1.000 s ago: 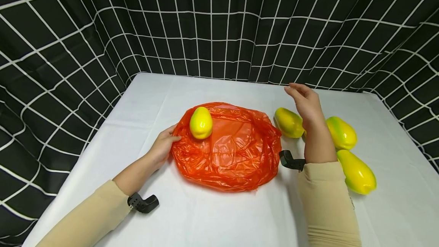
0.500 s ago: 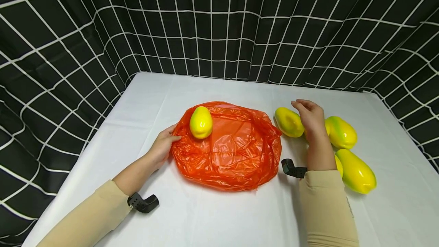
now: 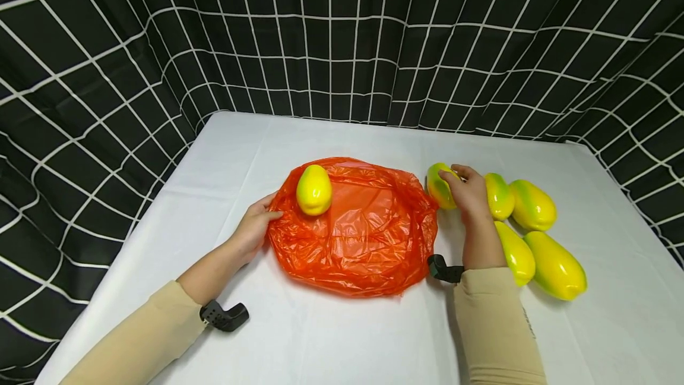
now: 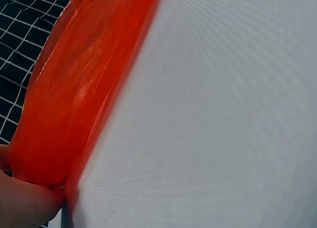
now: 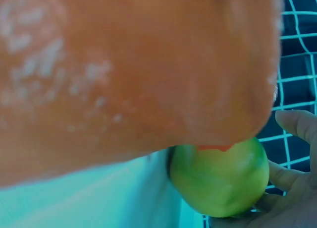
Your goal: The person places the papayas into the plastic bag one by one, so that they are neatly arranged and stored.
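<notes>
A crumpled red plastic bag (image 3: 369, 254) lies spread on the white table, its opening facing up. My left hand (image 3: 253, 227) grips the bag's left rim; in the left wrist view the thumb (image 4: 29, 200) presses on the film (image 4: 74, 109). One yellow papaya (image 3: 314, 190) sits inside the bag at its left. My right hand (image 3: 470, 195) is curled around another papaya (image 3: 439, 188), just right of the bag, with the thumb over its upper side. In the right wrist view, fingers (image 5: 285, 176) lie along that papaya's (image 5: 223, 181) side, and the bag (image 5: 138, 79) fills the foreground.
Several more yellow-green papayas lie to the right of my right arm, among them one by the wrist (image 3: 499, 196), one farther right (image 3: 534, 205) and one nearest me (image 3: 556, 266). A black cloth with a white grid (image 3: 342, 34) hangs behind the table (image 3: 342, 337).
My right hand has come down and left onto the papaya beside the bag, which has turned and shifted slightly. The left hand and bag have stayed put.
</notes>
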Motion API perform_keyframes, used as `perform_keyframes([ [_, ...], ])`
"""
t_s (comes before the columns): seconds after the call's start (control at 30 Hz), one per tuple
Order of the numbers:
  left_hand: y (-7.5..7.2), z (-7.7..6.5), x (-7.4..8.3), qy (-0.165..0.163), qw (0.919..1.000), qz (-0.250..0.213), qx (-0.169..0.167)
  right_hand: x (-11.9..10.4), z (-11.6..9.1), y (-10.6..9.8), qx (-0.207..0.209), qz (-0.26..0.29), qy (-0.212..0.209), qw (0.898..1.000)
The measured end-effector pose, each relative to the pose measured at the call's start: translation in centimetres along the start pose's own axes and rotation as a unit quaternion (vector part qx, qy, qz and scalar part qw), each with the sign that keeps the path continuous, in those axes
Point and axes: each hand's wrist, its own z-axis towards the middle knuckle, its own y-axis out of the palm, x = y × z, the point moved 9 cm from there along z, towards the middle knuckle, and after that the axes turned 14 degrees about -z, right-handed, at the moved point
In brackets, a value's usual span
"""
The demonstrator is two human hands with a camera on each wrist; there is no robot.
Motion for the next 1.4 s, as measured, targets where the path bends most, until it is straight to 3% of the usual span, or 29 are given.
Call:
perform_keyframes([
  [0.47,0.1,0.0,0.1,0.004,1.0,-0.004,-0.005,1.8,0.1,1.0,0.058,0.072,0.021,0.995],
  [0.97,0.2,-0.1,0.0,0.003,1.0,-0.003,-0.005,2.6,0.0,0.9,0.064,0.119,0.065,0.989],
  [1.17,0.4,-0.2,0.1,0.007,0.9999,0.0,-0.011,1.4,-0.3,0.0,0.073,0.123,0.06,0.988],
  [1.4,0.1,-0.2,0.0,0.003,1.0,-0.001,-0.001,-1.9,-1.0,-1.0,0.075,0.125,0.023,0.989],
])
